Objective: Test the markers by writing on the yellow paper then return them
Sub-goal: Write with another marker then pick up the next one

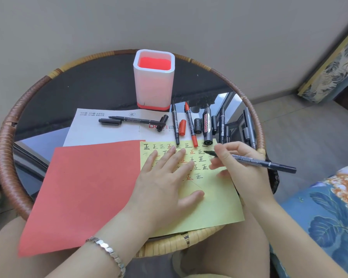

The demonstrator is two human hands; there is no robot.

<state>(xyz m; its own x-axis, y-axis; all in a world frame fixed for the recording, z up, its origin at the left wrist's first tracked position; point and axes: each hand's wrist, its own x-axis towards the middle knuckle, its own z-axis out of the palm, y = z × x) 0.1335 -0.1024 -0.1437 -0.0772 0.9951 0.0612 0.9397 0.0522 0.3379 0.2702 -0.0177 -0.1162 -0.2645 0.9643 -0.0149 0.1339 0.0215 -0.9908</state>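
Note:
The yellow paper (211, 205) lies at the table's near right, its upper part covered with rows of black and red written characters. My left hand (169, 177) rests flat on it, fingers spread. My right hand (241, 167) grips a black marker (263, 162), uncapped, its tip just above the paper's upper right area. Beyond the paper lie several loose markers: a thin black one (175, 125), a red one (190, 123), a thick whiteboard marker (207, 125) and another black marker (137, 119) on white paper. Loose caps lie among them.
A white and red pen holder (154, 85) stands at the back of the round dark table with a wicker rim (6, 137). A red sheet (84, 193) lies left of the yellow paper, white paper (100, 133) behind it. My knees are below the table.

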